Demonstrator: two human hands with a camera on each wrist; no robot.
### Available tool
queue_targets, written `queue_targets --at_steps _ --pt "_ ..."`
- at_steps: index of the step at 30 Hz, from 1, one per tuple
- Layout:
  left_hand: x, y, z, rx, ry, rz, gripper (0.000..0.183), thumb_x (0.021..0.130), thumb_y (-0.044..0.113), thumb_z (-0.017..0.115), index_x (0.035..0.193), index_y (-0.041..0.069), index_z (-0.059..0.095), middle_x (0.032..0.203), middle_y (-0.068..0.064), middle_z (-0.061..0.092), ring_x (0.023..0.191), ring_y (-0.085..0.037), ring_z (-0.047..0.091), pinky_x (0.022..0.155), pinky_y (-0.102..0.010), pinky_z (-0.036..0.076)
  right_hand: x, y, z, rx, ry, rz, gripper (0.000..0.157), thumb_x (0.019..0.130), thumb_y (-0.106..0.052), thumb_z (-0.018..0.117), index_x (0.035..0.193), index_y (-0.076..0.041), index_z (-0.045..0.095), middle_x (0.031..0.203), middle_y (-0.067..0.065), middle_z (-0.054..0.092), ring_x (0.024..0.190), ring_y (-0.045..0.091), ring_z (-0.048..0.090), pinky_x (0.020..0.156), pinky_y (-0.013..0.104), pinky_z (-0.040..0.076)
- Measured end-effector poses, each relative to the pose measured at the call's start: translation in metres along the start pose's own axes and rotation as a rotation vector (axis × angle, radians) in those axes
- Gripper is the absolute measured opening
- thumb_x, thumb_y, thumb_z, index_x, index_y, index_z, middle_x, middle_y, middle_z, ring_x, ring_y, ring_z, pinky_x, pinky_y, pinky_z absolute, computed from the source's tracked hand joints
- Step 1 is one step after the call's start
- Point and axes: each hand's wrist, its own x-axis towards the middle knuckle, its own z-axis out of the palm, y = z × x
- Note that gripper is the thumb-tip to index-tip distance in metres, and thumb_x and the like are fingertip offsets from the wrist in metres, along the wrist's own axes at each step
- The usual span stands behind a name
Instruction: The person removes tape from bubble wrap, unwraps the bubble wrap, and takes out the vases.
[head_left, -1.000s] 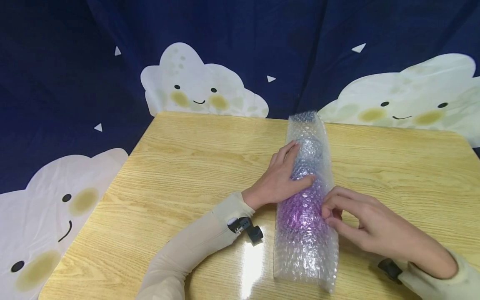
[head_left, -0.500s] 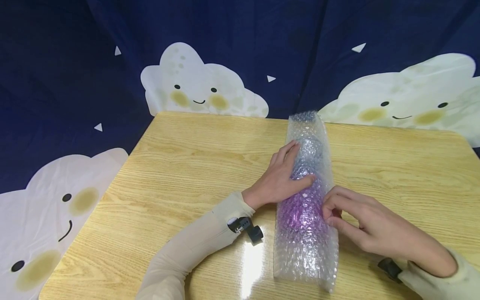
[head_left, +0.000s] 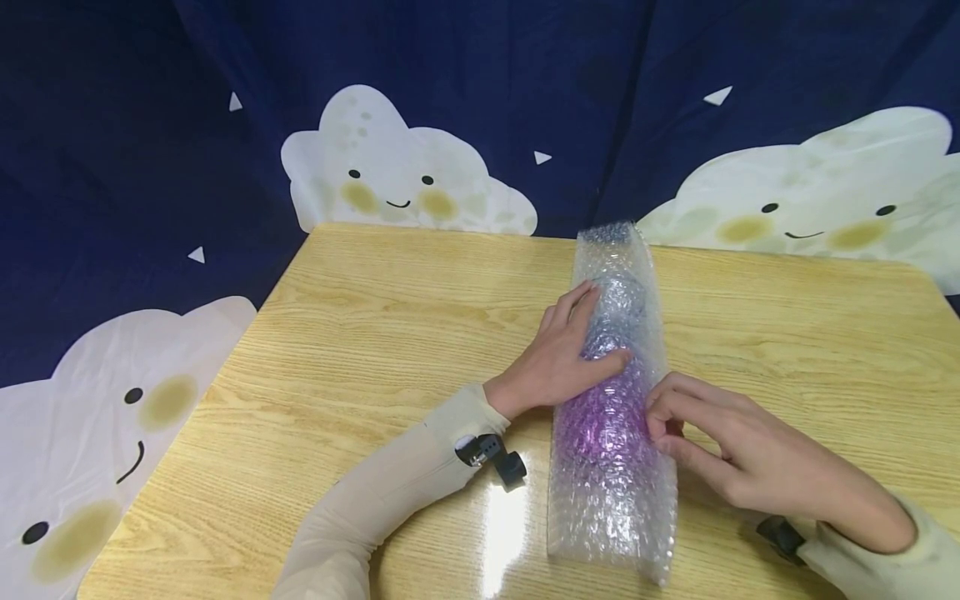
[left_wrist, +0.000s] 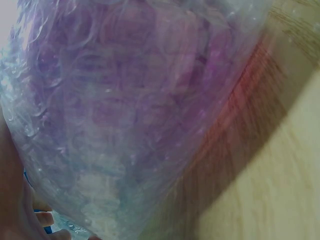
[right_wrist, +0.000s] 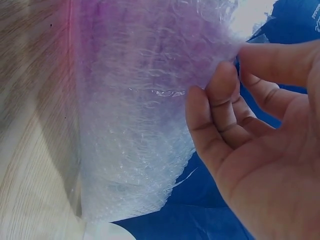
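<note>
A long piece of bubble wrap (head_left: 611, 517) lies lengthwise on the wooden table, wrapped round a purple-to-blue thing (head_left: 600, 421) whose kind the layers blur. My left hand (head_left: 555, 358) rests on its left side, fingers extended towards the far end and thumb laid across the top. On the right side, my right hand (head_left: 727, 442) pinches the wrap's long edge between thumb and fingertips. The right wrist view shows this pinch closely, with the bubble wrap (right_wrist: 135, 110) reaching up to the fingertips. Purple shows through the bubble wrap (left_wrist: 125, 90) in the left wrist view, with my left fingers partly hidden behind it.
The wooden table (head_left: 390, 333) extends to both sides of the wrap. Behind it hangs a dark blue curtain (head_left: 465, 67) with smiling white clouds (head_left: 405, 179). Small black cameras (head_left: 495, 458) sit on both sleeved wrists.
</note>
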Motion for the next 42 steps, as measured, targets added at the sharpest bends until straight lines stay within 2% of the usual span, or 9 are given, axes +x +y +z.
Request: queue_targets --at_steps 18,23,28,34,42 --pt "0.0003 -0.0011 0.0002 -0.002 -0.001 0.003 0.099 0.094 0.058 0.057 0.168 0.019 0.004 0.177 0.002 -0.001 0.162 -0.025 0.015 0.126 -0.054 0.033 -0.0004 0.0003 -0.0028 -0.002 -0.002 -0.016 0.049 0.083 0.005 0.074 0.100 -0.037 0.056 0.110 -0.029 0.054 0.094 -0.009 0.052 0.083 0.010 0.046" --pt "0.0002 -0.0012 0.0002 -0.003 -0.002 0.005 0.100 0.094 0.059 0.057 0.168 0.019 0.004 0.177 0.002 -0.002 0.162 -0.025 0.015 0.127 -0.054 0.033 -0.0017 0.0009 -0.0035 0.004 -0.013 -0.006 0.049 0.084 0.004 0.074 0.100 -0.038 0.055 0.106 -0.030 0.053 0.091 -0.010 0.051 0.079 0.008 0.045" --pt "0.0000 -0.0012 0.0004 -0.004 -0.003 0.004 0.100 0.094 0.060 0.056 0.168 0.020 0.003 0.177 0.003 -0.002 0.162 -0.025 0.014 0.127 -0.055 0.032 -0.0033 0.0026 -0.0020 0.042 -0.008 -0.010 0.046 0.085 0.005 0.074 0.100 -0.035 0.057 0.101 -0.025 0.055 0.089 -0.007 0.051 0.075 0.009 0.042" --pt "0.0003 -0.0019 0.0006 -0.001 -0.004 0.001 0.100 0.094 0.060 0.056 0.168 0.020 0.003 0.177 0.003 -0.002 0.162 -0.025 0.014 0.126 -0.054 0.033 -0.0029 0.0026 -0.0027 0.022 -0.022 0.001 0.047 0.085 0.005 0.074 0.100 -0.036 0.056 0.101 -0.028 0.053 0.088 -0.009 0.051 0.076 0.008 0.043" --pt "0.0008 -0.0025 0.0007 0.003 0.001 0.002 0.100 0.094 0.060 0.057 0.168 0.019 0.004 0.177 0.003 -0.002 0.162 -0.025 0.016 0.126 -0.053 0.035 -0.0048 0.0060 -0.0014 0.022 -0.011 -0.030 0.046 0.083 0.004 0.075 0.100 -0.035 0.057 0.101 -0.027 0.054 0.088 -0.009 0.051 0.076 0.009 0.044"
